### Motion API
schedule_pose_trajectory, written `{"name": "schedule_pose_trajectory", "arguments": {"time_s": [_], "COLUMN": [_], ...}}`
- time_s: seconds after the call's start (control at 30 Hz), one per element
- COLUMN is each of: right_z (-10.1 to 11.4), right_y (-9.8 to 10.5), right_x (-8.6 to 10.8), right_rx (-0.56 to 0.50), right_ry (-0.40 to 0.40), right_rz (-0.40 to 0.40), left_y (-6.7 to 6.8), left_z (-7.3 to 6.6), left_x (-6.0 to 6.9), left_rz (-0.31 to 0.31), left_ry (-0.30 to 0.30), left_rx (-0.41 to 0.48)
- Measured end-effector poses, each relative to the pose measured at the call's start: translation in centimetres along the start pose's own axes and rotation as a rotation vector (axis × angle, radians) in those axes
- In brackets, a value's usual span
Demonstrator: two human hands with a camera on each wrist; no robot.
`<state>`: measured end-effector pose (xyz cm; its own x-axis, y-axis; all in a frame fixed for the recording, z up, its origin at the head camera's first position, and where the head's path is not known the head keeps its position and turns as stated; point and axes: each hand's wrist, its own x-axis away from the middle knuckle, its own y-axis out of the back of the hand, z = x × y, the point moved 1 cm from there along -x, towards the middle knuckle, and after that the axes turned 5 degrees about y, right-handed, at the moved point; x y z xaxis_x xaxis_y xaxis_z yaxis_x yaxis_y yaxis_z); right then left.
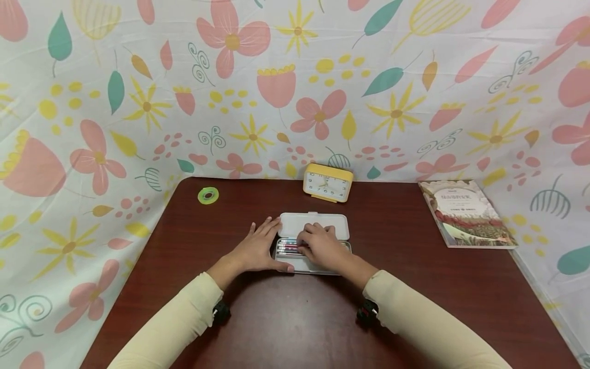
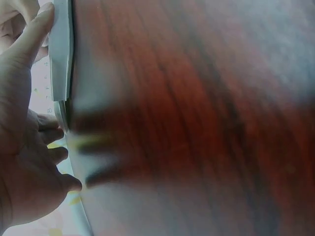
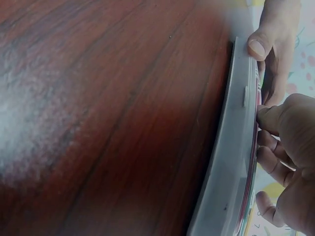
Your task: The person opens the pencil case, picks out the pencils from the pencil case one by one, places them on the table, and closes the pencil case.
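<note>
A white pencil case lies on the table with its lid folded back away from me. Several striped pencils sit side by side inside it. My left hand is spread along the case's left end, thumb on the near edge and fingers reaching toward the lid; the left wrist view shows the thumb against the case wall. Over the pencils, my right hand curls its fingers and pinches at a pencil. The fingers reach over the case edge, and the palm hides the right part of the pencils.
A yellow alarm clock stands behind the case. A green roll of tape lies at the back left. On the right side is a book. Flowered cloth hangs around the brown table.
</note>
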<state>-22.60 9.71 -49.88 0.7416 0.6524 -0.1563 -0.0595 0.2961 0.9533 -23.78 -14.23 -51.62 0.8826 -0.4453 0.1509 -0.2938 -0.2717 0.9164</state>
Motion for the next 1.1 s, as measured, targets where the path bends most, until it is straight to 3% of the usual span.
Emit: {"name": "schedule_pose_trajectory", "arguments": {"time_s": [0.53, 1.1], "right_z": [0.46, 0.96], "right_y": [-0.20, 0.28], "right_x": [-0.44, -0.40], "right_rx": [0.010, 0.079], "right_ry": [-0.072, -0.039], "right_rz": [0.042, 0.026], "left_y": [0.17, 0.05], "left_z": [-0.19, -0.08], "left_x": [0.24, 0.17], "left_rz": [0.024, 0.030], "left_ry": [0.012, 0.021], "left_rx": [0.024, 0.003]}}
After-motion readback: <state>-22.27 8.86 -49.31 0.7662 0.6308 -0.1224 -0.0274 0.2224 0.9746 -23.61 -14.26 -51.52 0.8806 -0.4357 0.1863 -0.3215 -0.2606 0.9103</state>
